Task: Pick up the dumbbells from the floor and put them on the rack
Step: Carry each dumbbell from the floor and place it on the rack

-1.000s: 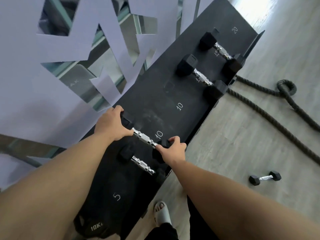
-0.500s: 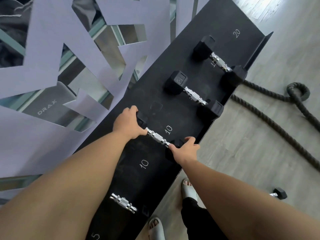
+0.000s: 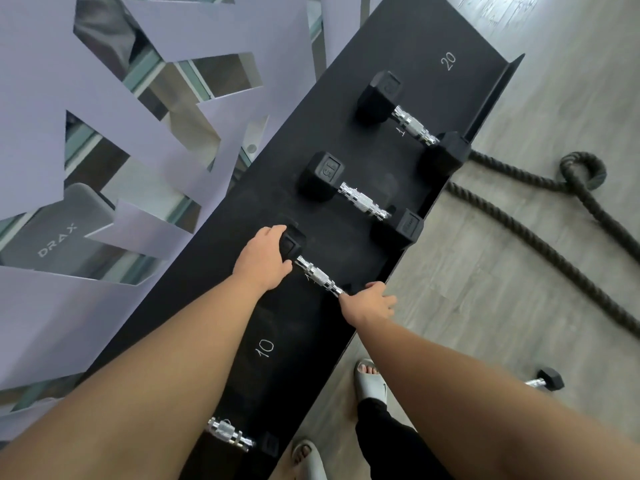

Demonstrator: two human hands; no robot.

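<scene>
A black hex dumbbell (image 3: 317,276) with a chrome handle lies across the black rack (image 3: 346,98), just past the white "10" mark. My left hand (image 3: 265,261) grips its far head. My right hand (image 3: 370,303) covers its near head at the rack's front edge. Beyond it sit two larger dumbbells, one (image 3: 360,199) in the middle and one (image 3: 412,123) farther along. A smaller dumbbell (image 3: 230,434) rests on the rack under my left forearm. One small dumbbell (image 3: 549,379) lies on the floor at the right, partly hidden by my right arm.
A thick dark battle rope (image 3: 540,230) snakes over the wooden floor to the right of the rack. My feet in pale slides (image 3: 370,379) stand close to the rack's front edge. A mirrored wall with lilac cut-outs (image 3: 69,116) runs behind the rack.
Both hands have slid the dumbbell along the rack away from me, past the 10 marks, toward the two larger dumbbells. My view has followed and moved closer.
</scene>
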